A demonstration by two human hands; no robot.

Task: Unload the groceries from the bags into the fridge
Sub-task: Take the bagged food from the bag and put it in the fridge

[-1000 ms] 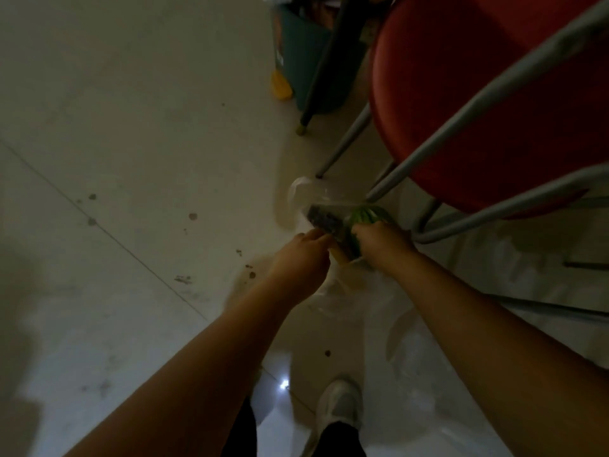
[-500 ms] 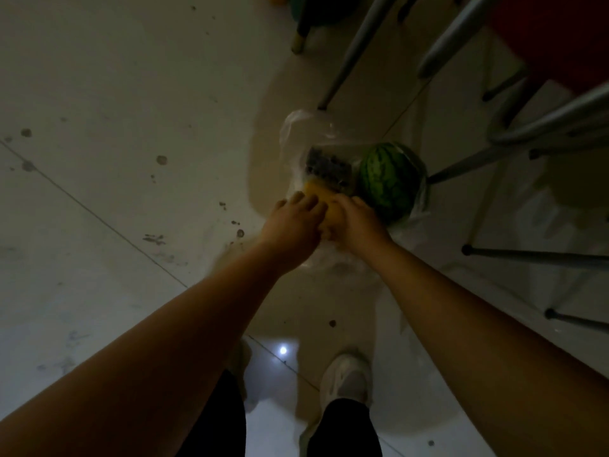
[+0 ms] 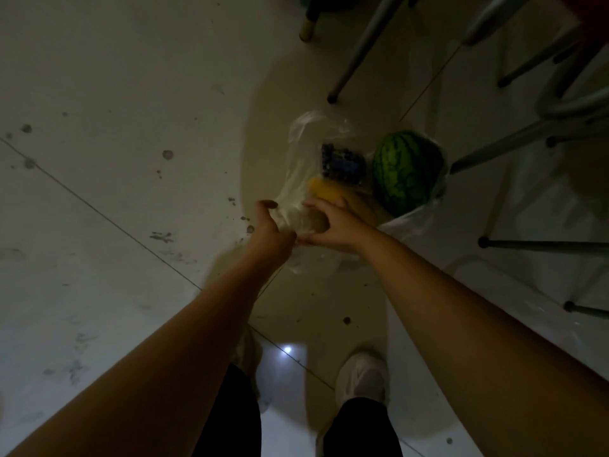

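Hands meet at the centre of the frame: the left hand (image 3: 273, 225) and the right hand (image 3: 333, 225) both curl their fingers into the near edge of a clear plastic bag (image 3: 296, 179) lying on the pale tiled floor (image 3: 115, 127). Inside the bag, just above the hands, sits a yellow item (image 3: 324, 189), then a dark blue packet (image 3: 342, 163), and to their right a striped watermelon (image 3: 403, 173). Metal chair legs (image 3: 362, 47) cross the upper right. White shoes (image 3: 361, 377) show at the bottom.

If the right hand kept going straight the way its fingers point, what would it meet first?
Probably the bunched clear plastic bag that the right hand already grips, then the left hand just beyond; depth is unclear in one view.
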